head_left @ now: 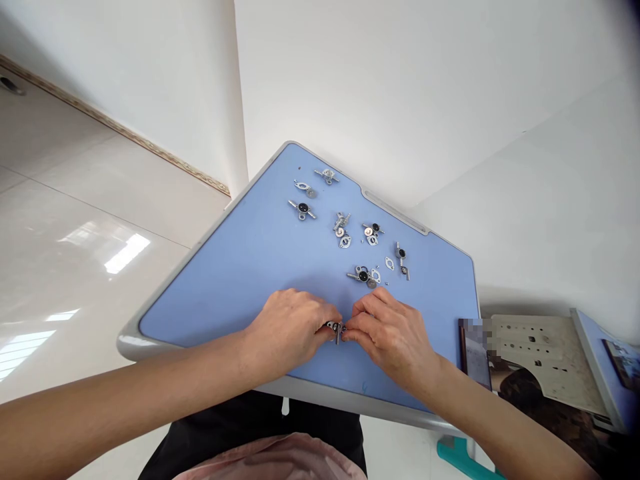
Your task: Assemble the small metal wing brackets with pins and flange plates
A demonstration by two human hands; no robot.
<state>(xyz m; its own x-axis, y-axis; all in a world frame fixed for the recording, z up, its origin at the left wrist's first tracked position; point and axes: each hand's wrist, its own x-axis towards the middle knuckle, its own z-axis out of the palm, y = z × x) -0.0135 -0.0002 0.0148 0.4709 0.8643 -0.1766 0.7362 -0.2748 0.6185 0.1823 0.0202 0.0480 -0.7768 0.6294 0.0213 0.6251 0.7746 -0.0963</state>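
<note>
Near the front edge of the blue table, my left hand (295, 327) is closed on a small metal part (337, 329) with a thin lever. From the right, the fingertips of my right hand (390, 333) pinch at the same part; what lies between them is too small to make out. Just beyond my hands lies a metal fitting with a black round centre (363, 275), with a flat oval plate (375, 275) and a round disc (371, 283) beside it.
Several more fittings and plates lie farther back on the blue table (225, 287), among them a black-centred fitting (303, 209) at the left. White walls stand behind. A beige perforated panel (545, 347) is at the right, a teal object (463, 460) below the table.
</note>
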